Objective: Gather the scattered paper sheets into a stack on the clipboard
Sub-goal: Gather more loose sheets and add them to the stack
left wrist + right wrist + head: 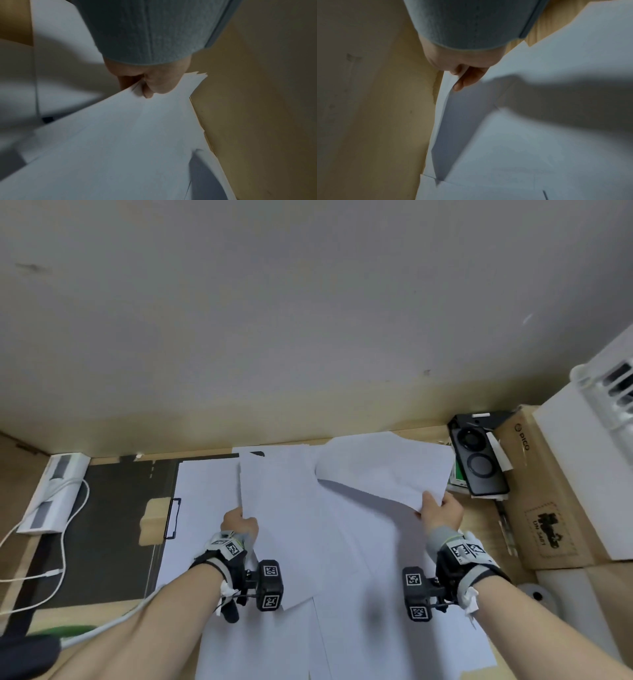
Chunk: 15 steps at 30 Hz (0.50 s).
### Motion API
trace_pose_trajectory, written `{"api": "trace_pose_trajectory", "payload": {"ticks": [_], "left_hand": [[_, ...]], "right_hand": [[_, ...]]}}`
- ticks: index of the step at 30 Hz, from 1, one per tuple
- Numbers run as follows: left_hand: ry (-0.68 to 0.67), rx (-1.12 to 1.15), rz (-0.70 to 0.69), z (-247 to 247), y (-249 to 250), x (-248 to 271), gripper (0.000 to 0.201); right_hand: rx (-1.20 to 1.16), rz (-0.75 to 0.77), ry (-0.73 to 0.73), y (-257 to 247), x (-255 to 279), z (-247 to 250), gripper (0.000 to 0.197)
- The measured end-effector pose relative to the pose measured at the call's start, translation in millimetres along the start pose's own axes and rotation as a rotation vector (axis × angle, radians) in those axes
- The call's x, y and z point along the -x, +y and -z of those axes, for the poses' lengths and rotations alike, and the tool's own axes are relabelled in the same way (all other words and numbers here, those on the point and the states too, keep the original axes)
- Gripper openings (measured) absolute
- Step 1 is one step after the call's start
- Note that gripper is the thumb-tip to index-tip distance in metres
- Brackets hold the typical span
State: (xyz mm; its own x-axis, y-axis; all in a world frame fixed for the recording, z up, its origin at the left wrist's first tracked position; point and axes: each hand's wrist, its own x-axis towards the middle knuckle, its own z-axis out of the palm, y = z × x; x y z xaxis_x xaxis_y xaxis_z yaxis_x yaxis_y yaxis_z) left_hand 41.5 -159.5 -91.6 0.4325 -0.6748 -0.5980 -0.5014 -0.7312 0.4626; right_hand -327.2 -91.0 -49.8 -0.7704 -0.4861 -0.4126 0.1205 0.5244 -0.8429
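We've got paper in both hands: left hand point(239, 520) pinches the near edge of a small bundle of sheets point(277, 508), thumb on top (left wrist view shows several fanned corners in that pinch); right hand point(440, 513) pinches the corner of a single sheet point(380, 470), lifted clear and bowing. More loose sheets point(359, 628) overlap on the table point(479, 525), near side. The clipboard point(173, 517) sits left, clip end toward the dark mat point(102, 525), paper already on it. Handling, as we judge it: light, floppy, slick sheet-on-sheet, creases easily. Best to grip edges or corners, keep the pinch firm so the bundle doesn't fan out, and square it against the board.
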Motion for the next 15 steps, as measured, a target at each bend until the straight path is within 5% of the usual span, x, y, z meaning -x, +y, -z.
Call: {"api": "trace_pose_trajectory", "payload": {"ticks": [2, 5, 8, 15], "left_hand": [[0.022, -0.018, -0.008, 1, -5, 5, 0.023], [0.010, 0.003, 0.002, 1, -10, 17, 0.027], [-0.048, 0.075, 0.027, -4, -18, 28, 0.027], [-0.289, 0.453, 0.027, -19, -15, 96, 0.002]], "right_hand": [[-0.067, -0.040, 0.013, 1, 13, 4, 0.010], [-0.079, -0.143, -0.070, 6, 35, 8, 0.035], [0.063, -0.243, -0.288, 19, 57, 8, 0.019], [0.474, -0.331, -0.695, 66, 103, 5, 0.030]]}}
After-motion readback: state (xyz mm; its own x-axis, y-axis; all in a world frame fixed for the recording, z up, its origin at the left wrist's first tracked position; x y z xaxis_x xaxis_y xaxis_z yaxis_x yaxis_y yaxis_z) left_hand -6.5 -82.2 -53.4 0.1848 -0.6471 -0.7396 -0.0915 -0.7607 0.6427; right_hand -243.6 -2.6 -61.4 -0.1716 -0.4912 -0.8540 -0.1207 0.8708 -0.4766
